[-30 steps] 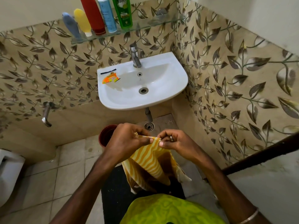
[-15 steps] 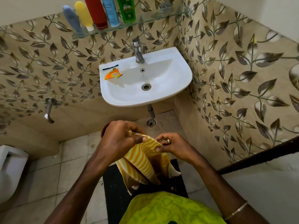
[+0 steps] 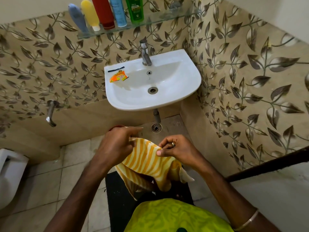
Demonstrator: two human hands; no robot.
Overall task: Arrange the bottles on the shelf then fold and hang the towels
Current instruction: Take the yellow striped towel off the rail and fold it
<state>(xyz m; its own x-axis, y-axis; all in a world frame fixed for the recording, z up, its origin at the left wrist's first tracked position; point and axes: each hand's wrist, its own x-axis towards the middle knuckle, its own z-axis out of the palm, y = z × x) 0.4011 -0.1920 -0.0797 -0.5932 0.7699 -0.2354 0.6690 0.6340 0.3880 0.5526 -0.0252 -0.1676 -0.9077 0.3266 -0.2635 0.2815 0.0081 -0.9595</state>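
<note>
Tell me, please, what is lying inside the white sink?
On the sink's left ledge lie an orange sachet and a thin dark strip; the basin holds nothing else, and nothing covers it.

You hold an orange-and-white striped towel (image 3: 147, 163) in front of you, your left hand (image 3: 115, 144) gripping its upper edge and your right hand (image 3: 177, 150) pinching the edge just beside it. The cloth droops over a black mat (image 3: 117, 195). Ahead, a white sink (image 3: 167, 91) hangs below a glass shelf (image 3: 150, 22) carrying five bottles (image 3: 103, 12).
</note>
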